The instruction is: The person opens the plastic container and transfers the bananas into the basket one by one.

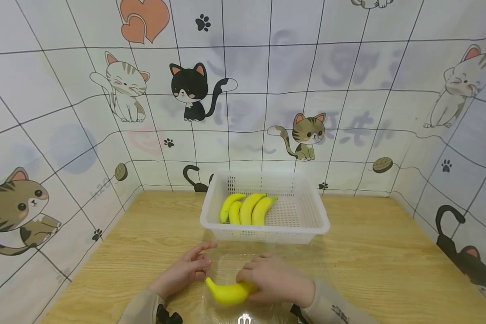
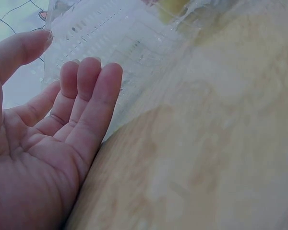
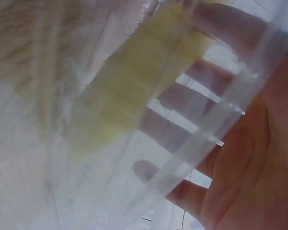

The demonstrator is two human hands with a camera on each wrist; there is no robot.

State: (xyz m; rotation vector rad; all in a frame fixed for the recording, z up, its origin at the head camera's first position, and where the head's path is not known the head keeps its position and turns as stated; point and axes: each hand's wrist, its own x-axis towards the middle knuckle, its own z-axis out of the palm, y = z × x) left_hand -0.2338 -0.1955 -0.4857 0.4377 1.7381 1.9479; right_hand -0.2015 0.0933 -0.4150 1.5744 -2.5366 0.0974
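My right hand (image 1: 277, 279) grips one end of a yellow banana (image 1: 228, 293), its stem end pointing left. Under it lies a clear plastic box (image 1: 222, 265) on the wooden table. In the right wrist view the fingers and the banana (image 3: 129, 72) show blurred through the box's clear wall. My left hand (image 1: 183, 269) is at the box's left side, its fingers loosely bent and holding nothing. The left wrist view shows that palm (image 2: 36, 163) low by the tabletop, fingertips close to the clear plastic (image 2: 120, 43).
Behind the box stands a white perforated basket (image 1: 263, 228) with several bananas (image 1: 247, 210) in its left half. The wooden table (image 1: 368, 252) reaches back to a wall covering (image 1: 247, 108) printed with cats and grid lines, which also runs along both sides.
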